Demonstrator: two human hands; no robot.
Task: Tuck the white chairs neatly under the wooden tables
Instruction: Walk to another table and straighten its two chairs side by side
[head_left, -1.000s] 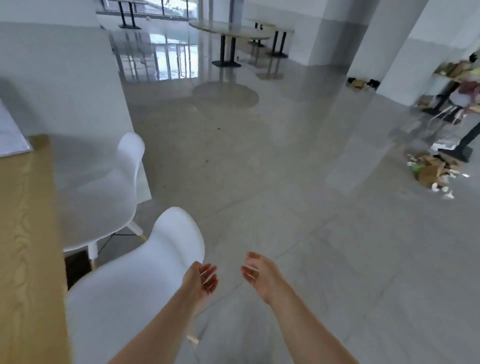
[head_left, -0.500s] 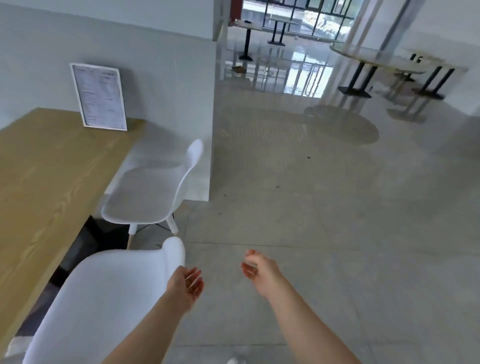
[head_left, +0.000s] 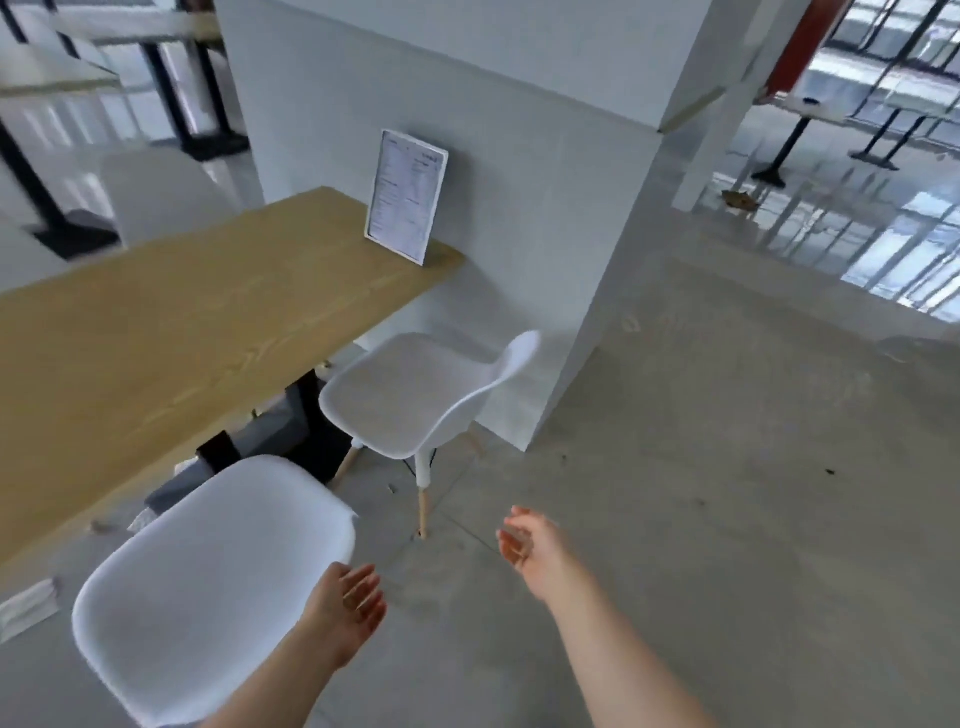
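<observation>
Both hands empty and loosely open, left hand (head_left: 345, 610) beside the near white chair (head_left: 208, 587), right hand (head_left: 524, 540) over bare floor (far white chair (head_left: 415, 395) sticks out from the wooden table (head_left: 171, 332)), so I'd grip its backrest and push straight.

Print on the standing menu card (head_left: 407, 196) too small and soft to read. Wooden worktop (head_left: 156, 332) runs off the left edge; its dark base and the near white chair (head_left: 218, 582) legs are hidden under the top and seat shell. Upper-left background, with another white chair back (head_left: 161, 197), is smeared by motion blur.
</observation>
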